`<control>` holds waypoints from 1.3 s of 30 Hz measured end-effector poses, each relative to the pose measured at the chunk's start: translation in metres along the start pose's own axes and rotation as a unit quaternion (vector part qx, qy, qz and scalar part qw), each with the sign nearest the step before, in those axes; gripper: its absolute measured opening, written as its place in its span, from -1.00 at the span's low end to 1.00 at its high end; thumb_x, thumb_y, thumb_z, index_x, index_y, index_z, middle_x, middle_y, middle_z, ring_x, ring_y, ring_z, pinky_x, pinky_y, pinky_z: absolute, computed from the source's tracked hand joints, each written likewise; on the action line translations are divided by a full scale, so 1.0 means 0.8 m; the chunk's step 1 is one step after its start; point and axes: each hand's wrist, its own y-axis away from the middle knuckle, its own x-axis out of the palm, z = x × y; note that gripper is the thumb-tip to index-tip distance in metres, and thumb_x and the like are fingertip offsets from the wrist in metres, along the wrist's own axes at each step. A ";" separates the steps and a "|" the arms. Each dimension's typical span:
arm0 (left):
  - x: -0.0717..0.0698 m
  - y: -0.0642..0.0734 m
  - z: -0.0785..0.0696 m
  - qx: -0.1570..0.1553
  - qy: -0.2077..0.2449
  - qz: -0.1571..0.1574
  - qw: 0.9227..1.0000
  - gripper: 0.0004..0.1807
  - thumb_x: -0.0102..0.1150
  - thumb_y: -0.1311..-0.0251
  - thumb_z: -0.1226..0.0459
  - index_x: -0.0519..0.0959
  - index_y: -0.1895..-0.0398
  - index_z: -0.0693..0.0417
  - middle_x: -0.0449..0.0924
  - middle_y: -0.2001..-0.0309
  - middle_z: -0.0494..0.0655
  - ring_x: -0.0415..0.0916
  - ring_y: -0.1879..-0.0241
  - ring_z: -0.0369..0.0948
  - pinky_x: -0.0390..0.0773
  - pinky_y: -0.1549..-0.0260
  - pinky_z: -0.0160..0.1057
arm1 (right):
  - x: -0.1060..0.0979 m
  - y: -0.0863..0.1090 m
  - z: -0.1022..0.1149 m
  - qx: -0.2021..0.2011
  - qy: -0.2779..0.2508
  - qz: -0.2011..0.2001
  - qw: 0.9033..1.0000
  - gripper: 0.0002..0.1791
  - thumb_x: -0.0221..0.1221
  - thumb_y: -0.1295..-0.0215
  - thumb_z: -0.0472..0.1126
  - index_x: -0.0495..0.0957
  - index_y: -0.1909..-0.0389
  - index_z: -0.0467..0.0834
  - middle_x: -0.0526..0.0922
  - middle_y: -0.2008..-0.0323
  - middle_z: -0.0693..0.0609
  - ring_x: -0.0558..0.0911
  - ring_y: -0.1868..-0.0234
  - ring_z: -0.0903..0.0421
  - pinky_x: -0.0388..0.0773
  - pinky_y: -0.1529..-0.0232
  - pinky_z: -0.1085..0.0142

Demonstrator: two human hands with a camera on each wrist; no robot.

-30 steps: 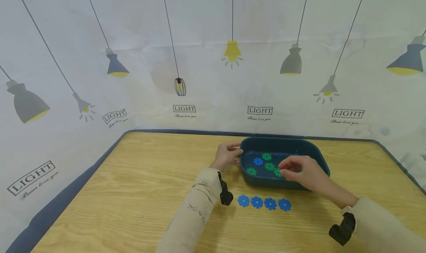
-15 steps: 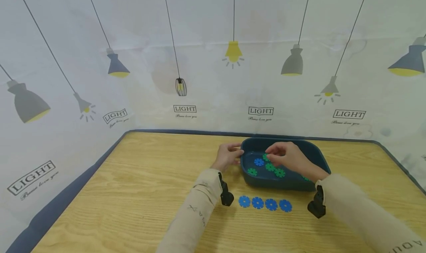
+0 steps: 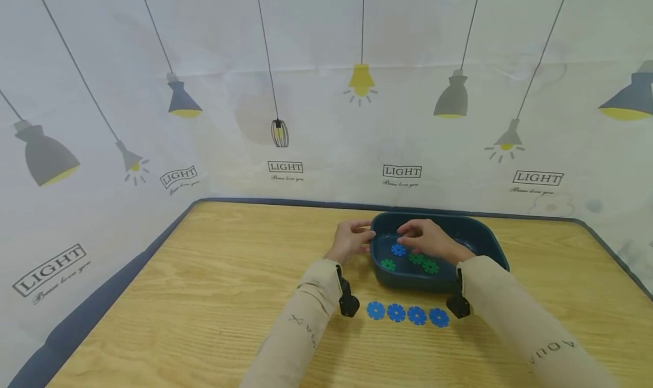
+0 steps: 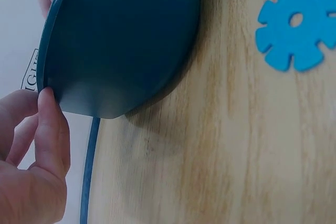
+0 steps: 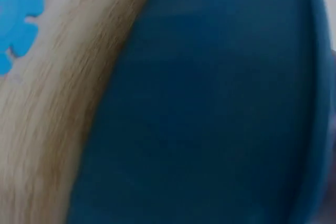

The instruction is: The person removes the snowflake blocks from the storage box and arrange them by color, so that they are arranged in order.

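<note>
My left hand grips the left rim of a dark blue plastic basin, and the left wrist view shows the thumb pressed at that rim. Over the inside of the basin reaches my right hand, thumb and fingers bent and a little apart, with nothing visible between them. Just below its fingertips lies a blue notched disc. Green notched discs rest on the basin floor nearby, one green disc at the left and another green disc partly under the hand.
Several blue notched discs lie in a row on the wooden table, in front of the basin. Behind the table hangs a white wall cloth printed with lamps, close to the basin's far side. Black cameras sit on both wrists.
My right hand has moved left across the basin, from the green discs at the right to just above the blue disc. The left hand stays on the rim.
</note>
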 end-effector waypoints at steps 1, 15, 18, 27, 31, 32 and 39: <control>0.000 0.000 0.000 -0.001 0.000 0.000 1.000 -0.65 0.17 -0.08 0.41 0.55 0.01 0.12 0.55 0.25 0.02 0.59 0.37 -0.15 0.61 0.40 -0.18 | 0.000 -0.002 0.000 0.006 -0.003 0.000 1.000 -0.59 0.11 -0.23 -0.24 0.39 -0.01 -0.42 0.55 0.23 -0.21 0.55 0.17 -0.15 0.57 0.24 0.11; 0.002 -0.002 0.002 0.007 0.003 0.006 1.000 -0.65 0.18 -0.07 0.41 0.54 0.01 0.14 0.57 0.24 0.04 0.60 0.34 -0.10 0.60 0.51 -0.27 | 0.009 -0.025 -0.010 0.055 0.028 0.001 0.998 -0.60 0.08 -0.24 -0.27 0.37 -0.03 -0.44 0.47 0.07 -0.32 0.50 0.09 -0.11 0.56 0.19 0.16; 0.004 0.000 0.003 0.008 0.001 0.005 1.000 -0.65 0.18 -0.07 0.42 0.54 0.01 0.15 0.57 0.24 0.04 0.60 0.33 -0.09 0.58 0.57 -0.33 | 0.010 -0.025 -0.016 0.061 0.029 -0.002 0.998 -0.60 0.09 -0.24 -0.28 0.37 -0.03 -0.44 0.45 0.04 -0.33 0.48 0.05 -0.13 0.56 0.19 0.15; 0.003 0.000 -0.001 0.007 0.006 0.003 1.000 -0.65 0.18 -0.07 0.42 0.55 0.01 0.13 0.57 0.25 0.02 0.60 0.35 -0.09 0.59 0.55 -0.31 | 0.009 -0.029 -0.021 0.047 0.073 -0.014 0.996 -0.62 0.13 -0.18 -0.30 0.42 0.02 -0.45 0.50 0.11 -0.30 0.50 0.10 -0.12 0.53 0.16 0.14; 0.001 0.000 0.000 0.009 0.003 0.004 1.000 -0.65 0.17 -0.08 0.42 0.55 0.01 0.14 0.57 0.25 0.03 0.60 0.37 -0.11 0.59 0.55 -0.31 | 0.010 -0.030 -0.020 0.042 0.099 -0.005 0.994 -0.61 0.15 -0.15 -0.30 0.43 0.03 -0.45 0.50 0.08 -0.31 0.48 0.05 -0.15 0.46 0.06 0.08; 0.001 0.000 0.000 0.007 0.005 0.004 1.000 -0.65 0.17 -0.08 0.42 0.55 0.01 0.14 0.57 0.26 0.03 0.60 0.38 -0.13 0.59 0.55 -0.31 | 0.011 -0.030 -0.020 0.043 0.103 -0.003 0.994 -0.61 0.15 -0.15 -0.31 0.43 0.03 -0.44 0.50 0.08 -0.31 0.47 0.04 -0.15 0.45 0.04 0.07; -0.001 0.002 0.000 0.004 0.008 0.007 1.000 -0.65 0.16 -0.08 0.42 0.54 0.01 0.15 0.57 0.26 0.03 0.59 0.40 -0.16 0.58 0.57 -0.33 | 0.013 -0.031 -0.020 0.035 0.111 0.022 0.993 -0.62 0.14 -0.14 -0.35 0.43 0.03 -0.46 0.50 0.08 -0.32 0.48 0.03 -0.16 0.44 0.02 0.06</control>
